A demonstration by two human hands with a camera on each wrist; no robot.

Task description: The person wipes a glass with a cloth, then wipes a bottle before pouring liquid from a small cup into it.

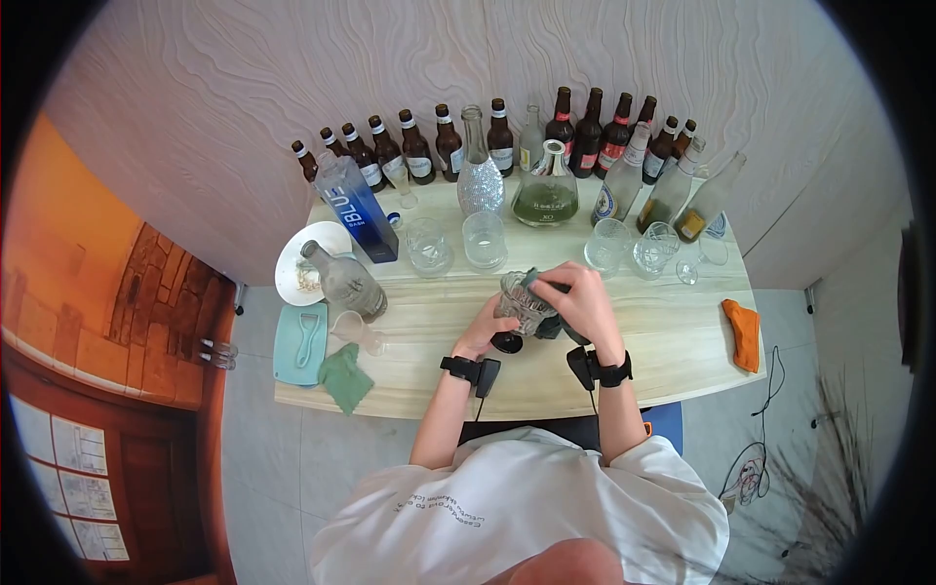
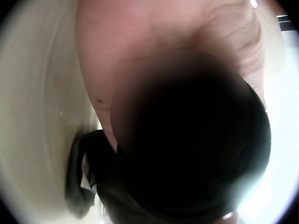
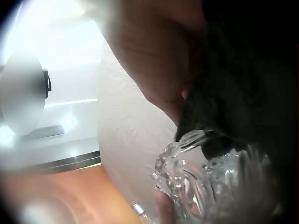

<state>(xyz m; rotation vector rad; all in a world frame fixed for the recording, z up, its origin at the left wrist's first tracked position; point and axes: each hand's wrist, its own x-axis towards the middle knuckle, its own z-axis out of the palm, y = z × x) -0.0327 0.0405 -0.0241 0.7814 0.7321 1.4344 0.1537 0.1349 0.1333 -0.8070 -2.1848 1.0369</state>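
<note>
My left hand grips a clear glass with a raised pattern, tilted above the table near its front middle. A round black piece shows below that hand; something round and black fills much of the left wrist view. With my right hand I pinch a dark green cloth at the rim of the glass, part of it hanging beside it. The right wrist view shows the patterned glass close up, with the cloth dark over its mouth.
Tumblers, a decanter and several bottles line the back. At left are a tilted grey bottle, a plate, a peeler on a board and a green cloth. An orange cloth lies right.
</note>
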